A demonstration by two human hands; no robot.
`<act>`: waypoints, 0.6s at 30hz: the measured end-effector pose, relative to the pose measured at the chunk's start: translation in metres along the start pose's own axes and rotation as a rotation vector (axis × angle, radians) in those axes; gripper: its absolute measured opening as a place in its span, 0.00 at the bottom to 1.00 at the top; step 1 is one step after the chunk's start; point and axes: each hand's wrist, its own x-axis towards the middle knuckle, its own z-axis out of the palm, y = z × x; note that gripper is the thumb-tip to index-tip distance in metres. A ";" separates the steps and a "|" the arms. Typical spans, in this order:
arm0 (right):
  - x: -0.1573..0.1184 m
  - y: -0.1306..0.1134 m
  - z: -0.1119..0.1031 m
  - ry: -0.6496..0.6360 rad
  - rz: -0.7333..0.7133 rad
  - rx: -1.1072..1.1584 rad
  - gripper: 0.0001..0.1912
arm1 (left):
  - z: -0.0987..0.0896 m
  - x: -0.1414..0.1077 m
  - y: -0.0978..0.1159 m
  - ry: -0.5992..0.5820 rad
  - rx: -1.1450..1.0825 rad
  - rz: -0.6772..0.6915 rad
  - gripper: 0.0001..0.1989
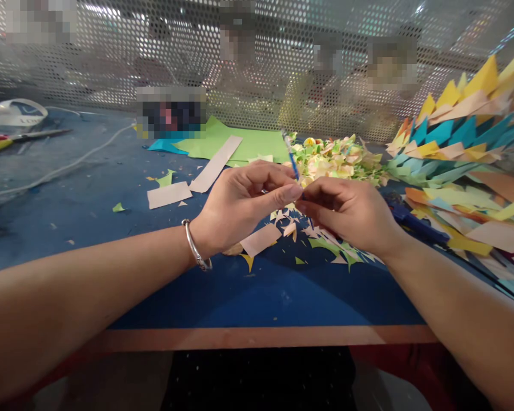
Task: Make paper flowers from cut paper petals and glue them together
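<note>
Head view, from my remote post: the bare left hand and bare right hand pinch nearly closed on a slim blue pen-like stick, tilted above pale-pink paper scraps, seemingly two-handed for steadiness. Fingers hide its middle; I can't tell whether paper is gripped there too. The frame's right edge crops the spiky yellow-and-teal paper stack.

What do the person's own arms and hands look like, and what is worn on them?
Neither the left hand nor the right hand wears a glove, and no sleeve shows on either forearm. A thin silver-coloured bracelet circles the left wrist; the right wrist shows nothing worn.
</note>
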 end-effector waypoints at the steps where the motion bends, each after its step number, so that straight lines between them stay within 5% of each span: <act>1: 0.000 -0.001 -0.002 0.044 0.006 0.017 0.08 | 0.000 0.000 -0.001 0.020 -0.005 -0.039 0.04; 8: 0.001 0.006 -0.007 0.264 0.001 0.220 0.06 | 0.001 0.000 0.000 -0.005 -0.151 -0.394 0.06; 18: 0.002 -0.001 -0.002 0.324 -0.001 0.486 0.04 | 0.003 -0.001 0.005 0.007 -0.237 -0.461 0.06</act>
